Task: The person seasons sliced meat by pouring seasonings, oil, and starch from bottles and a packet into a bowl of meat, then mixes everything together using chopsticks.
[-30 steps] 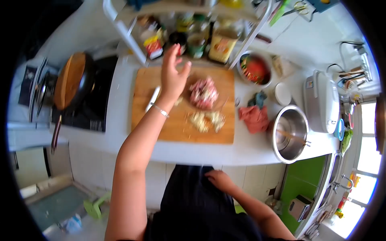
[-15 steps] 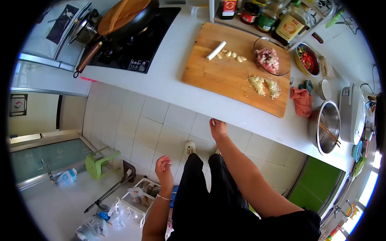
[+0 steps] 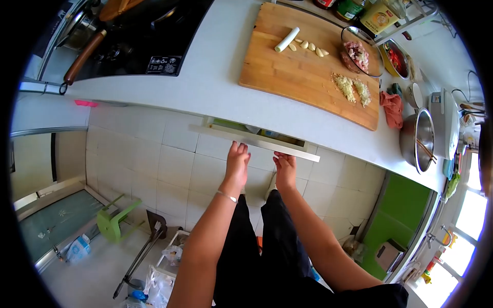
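Observation:
A white drawer (image 3: pixel 262 142) under the counter stands partly open, with some items inside that are too small to tell. At the right part of its front edge, my right hand (image 3: pixel 285 169) has its fingers curled at the rim. My left hand (image 3: pixel 238 163), with a bracelet at the wrist, is just below the drawer front, fingers bent and near its edge; whether it touches is unclear. Above, on the counter, a wooden cutting board (image 3: pixel 287 72) bears a white stalk (image 3: pixel 287 39), several garlic cloves (image 3: pixel 311 46), minced garlic (image 3: pixel 345 87) and a glass bowl of meat (image 3: pixel 355 55).
A black stove (image 3: pixel 149 46) with a wooden-handled pan is at the upper left. Right of the board lie a red cloth (image 3: pixel 392 109) and a metal bowl (image 3: pixel 417 140) with chopsticks. A green stool (image 3: pixel 114 219) stands on the floor at the lower left.
The drawer has come open. My left hand has risen from beside my legs to the drawer front, and my right hand has moved slightly right and down. The view has shifted.

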